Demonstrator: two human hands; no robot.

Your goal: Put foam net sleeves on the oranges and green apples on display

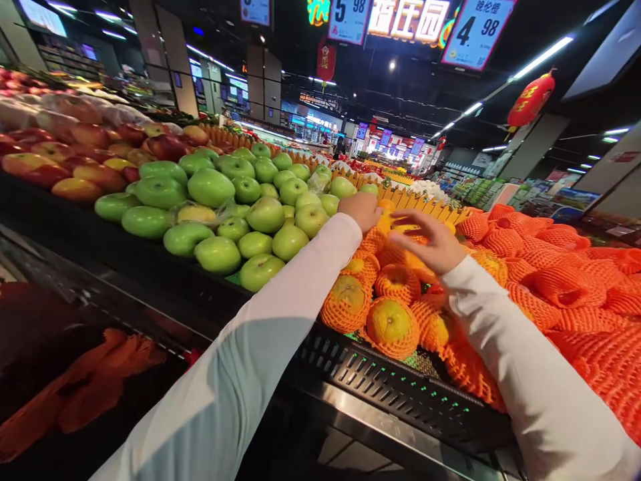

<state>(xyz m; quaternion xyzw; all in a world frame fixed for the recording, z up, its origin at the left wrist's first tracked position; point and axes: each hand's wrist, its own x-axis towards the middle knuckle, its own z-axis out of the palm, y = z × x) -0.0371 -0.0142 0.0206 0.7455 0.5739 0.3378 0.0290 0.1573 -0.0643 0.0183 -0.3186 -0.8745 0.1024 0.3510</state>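
My left hand reaches over the far end of a pile of oranges, where it meets the green apples. Its fingers curl down, and what they close on is hidden. Beside it, to the right, my right hand hovers above the oranges with its fingers stretched and apart, holding nothing visible. Many of these oranges sit in orange foam net sleeves, their tops showing. An orange without a visible net lies just between the two hands, close to the left one.
Red apples lie at the left. Orange foam nets are heaped at the right. A black slotted crate edge runs along the front, and a yellow fence-like divider stands behind. Price signs hang overhead.
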